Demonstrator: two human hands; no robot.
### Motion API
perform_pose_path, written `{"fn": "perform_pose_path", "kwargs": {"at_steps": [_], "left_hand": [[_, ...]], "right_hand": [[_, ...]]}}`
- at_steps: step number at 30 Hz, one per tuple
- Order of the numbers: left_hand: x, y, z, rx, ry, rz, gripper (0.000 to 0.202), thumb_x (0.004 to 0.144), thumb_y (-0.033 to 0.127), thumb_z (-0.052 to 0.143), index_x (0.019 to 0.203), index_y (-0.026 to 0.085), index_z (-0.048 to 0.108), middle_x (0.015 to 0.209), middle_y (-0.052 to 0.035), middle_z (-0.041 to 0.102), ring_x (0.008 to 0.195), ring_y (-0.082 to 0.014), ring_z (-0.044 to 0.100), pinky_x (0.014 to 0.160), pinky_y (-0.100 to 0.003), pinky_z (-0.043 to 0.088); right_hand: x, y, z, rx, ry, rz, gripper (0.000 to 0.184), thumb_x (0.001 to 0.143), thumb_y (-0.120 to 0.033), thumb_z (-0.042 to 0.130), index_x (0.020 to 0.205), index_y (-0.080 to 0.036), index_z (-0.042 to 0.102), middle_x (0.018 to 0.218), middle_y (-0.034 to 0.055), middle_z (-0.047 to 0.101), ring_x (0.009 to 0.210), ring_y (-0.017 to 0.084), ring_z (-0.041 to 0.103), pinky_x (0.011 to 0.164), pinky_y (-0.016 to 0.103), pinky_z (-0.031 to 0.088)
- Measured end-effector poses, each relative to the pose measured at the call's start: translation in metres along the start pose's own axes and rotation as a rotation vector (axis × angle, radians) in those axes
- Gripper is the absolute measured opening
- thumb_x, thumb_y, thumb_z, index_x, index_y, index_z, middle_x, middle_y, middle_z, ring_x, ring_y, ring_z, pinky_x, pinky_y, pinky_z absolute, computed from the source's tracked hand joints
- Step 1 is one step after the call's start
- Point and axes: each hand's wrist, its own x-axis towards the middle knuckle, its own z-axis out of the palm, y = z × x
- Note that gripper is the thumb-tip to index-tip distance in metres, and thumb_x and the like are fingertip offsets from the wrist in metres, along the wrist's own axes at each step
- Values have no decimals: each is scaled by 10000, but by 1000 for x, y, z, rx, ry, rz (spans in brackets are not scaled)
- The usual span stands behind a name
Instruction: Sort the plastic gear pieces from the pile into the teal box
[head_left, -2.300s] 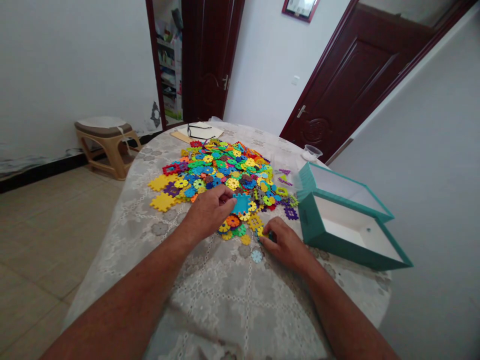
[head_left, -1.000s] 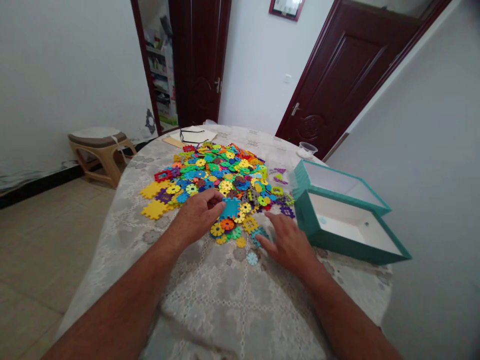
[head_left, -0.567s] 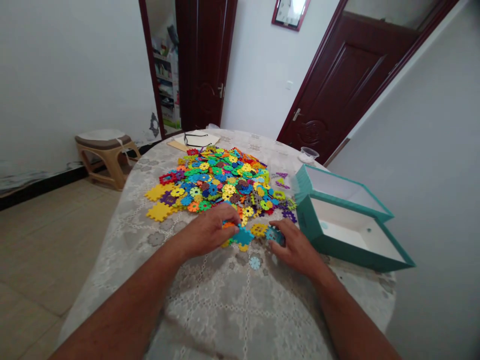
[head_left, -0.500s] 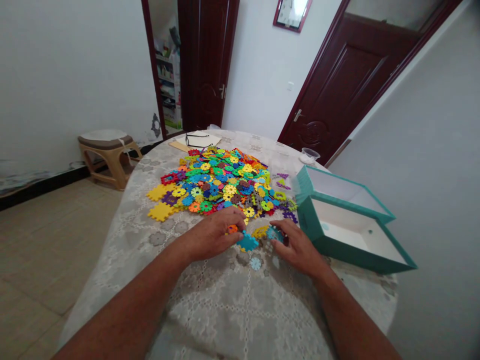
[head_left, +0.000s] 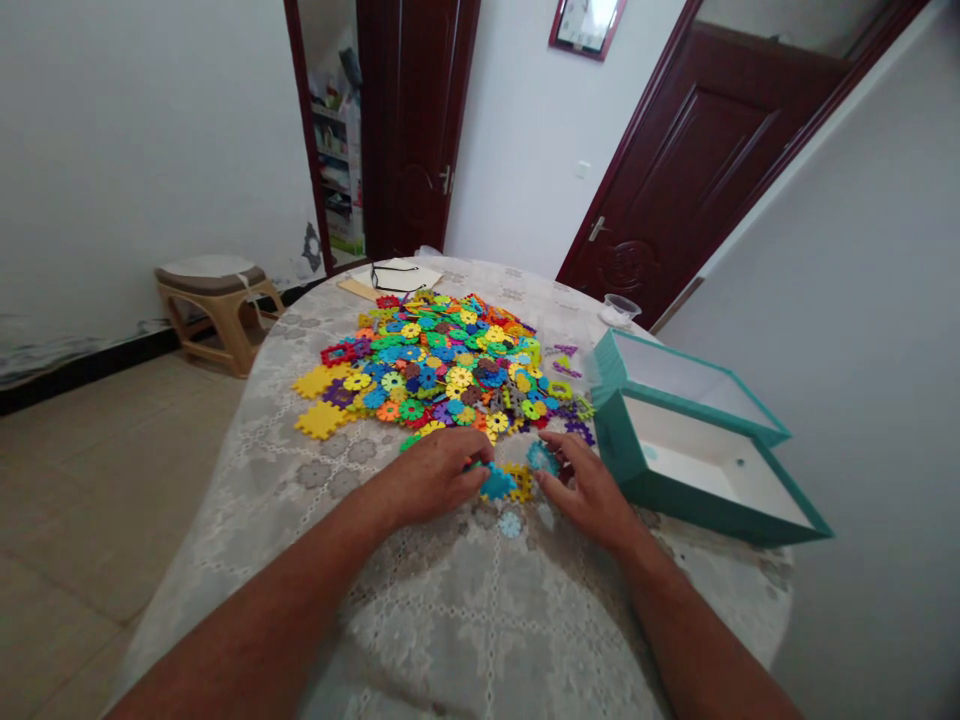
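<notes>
A heap of colourful plastic interlocking pieces lies on the round table with a lace cloth. My left hand rests at the heap's near edge, fingers pinched on a blue square piece. My right hand is just to its right, its fingers closed on a small light-blue round piece. Both blue pieces are a few centimetres apart, with a yellow piece between them. A pale blue disc lies loose on the cloth below the hands.
An open teal box with a white inside and its lid stand to the right. Glasses on paper and a small clear cup sit at the far side. A stool stands left on the floor.
My left hand pulled the blue square piece out of the heap toward me. My right hand, open a second ago, closed on the light-blue round piece and lifted it near the left hand.
</notes>
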Motion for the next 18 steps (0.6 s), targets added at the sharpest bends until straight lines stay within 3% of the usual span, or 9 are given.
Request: {"fn": "perform_pose_path", "kwargs": {"at_steps": [5, 10, 14, 18], "left_hand": [[0, -3, -21, -8, 156, -194, 134, 907, 293, 536, 875, 215, 639, 885, -30, 706, 835, -197, 628, 730, -296, 434], [3, -11, -18, -110, 221, -307, 173, 906, 383, 540, 882, 223, 601, 783, -2, 662, 735, -180, 607, 633, -267, 418], [5, -13, -9, -158, 213, -331, 186, 901, 404, 546, 879, 226, 596, 746, 8, 639, 700, -177, 616, 586, -252, 419], [8, -10, 0, -214, 185, -399, 194, 906, 407, 523, 896, 226, 590, 666, 27, 597, 612, -170, 603, 533, -246, 424]], "right_hand": [[-1, -7, 9, -131, -148, -202, 530, 897, -241, 661, 1413, -228, 537, 1309, 133, 599, 1239, 287, 552, 1087, 486, 451], [-5, -19, 12, -258, -255, -129, 487, 911, -262, 638, 1388, -215, 554, 1191, 124, 598, 1095, 275, 596, 997, 454, 500], [-5, -17, 11, -256, -229, -88, 563, 874, -256, 648, 1420, -203, 518, 1186, 117, 579, 1031, 264, 615, 944, 433, 520], [-2, -11, 8, -74, -65, -148, 572, 876, -242, 673, 1422, -225, 500, 1223, 114, 599, 1119, 265, 597, 985, 428, 510]]}}
